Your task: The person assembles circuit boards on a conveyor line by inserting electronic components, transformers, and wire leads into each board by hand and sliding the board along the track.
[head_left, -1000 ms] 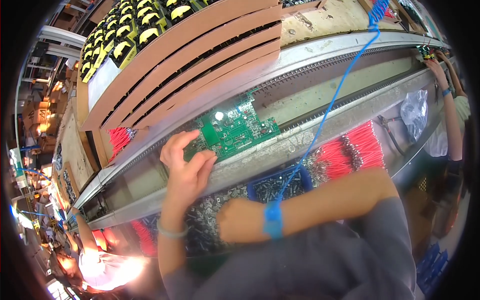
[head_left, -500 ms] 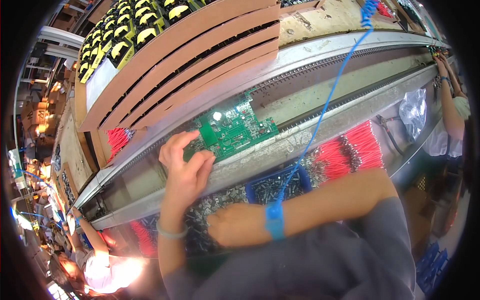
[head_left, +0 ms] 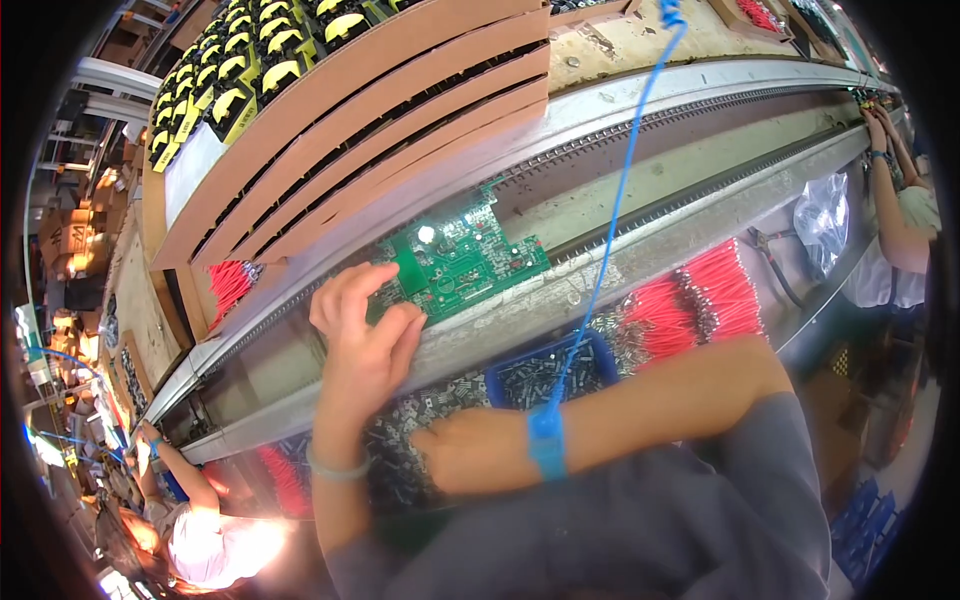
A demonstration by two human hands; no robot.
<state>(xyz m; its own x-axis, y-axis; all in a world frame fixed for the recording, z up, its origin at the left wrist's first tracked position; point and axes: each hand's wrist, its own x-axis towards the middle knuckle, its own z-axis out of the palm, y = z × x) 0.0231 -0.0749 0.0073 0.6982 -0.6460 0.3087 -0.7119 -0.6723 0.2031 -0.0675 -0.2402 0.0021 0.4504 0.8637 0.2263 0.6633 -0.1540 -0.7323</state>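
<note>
A green circuit board (head_left: 468, 262) lies across the rails of a conveyor line in front of me. My left hand (head_left: 358, 335) is at the board's left end, index finger and thumb spread apart and touching or nearly touching its edge; nothing shows between them. Below the line, my right hand (head_left: 475, 450) reaches into a pile of small metal parts (head_left: 388, 445). Its fingers are curled downward, and whatever they pinch is hidden. A blue strap (head_left: 546, 442) with a coiled cord (head_left: 622, 185) circles my right wrist.
A blue bin (head_left: 493, 388) of small metal pieces and bundles of red wires (head_left: 725, 290) lie along the near side. Stacked cardboard trays (head_left: 400, 90) with yellow-and-black parts rise beyond the conveyor. A clear plastic bag (head_left: 822, 225) and pliers (head_left: 775, 265) lie right. Other people work at both ends.
The view has shifted slightly, and the blue cord has swung left. My left hand stays at the board's end and my right hand in the metal parts.
</note>
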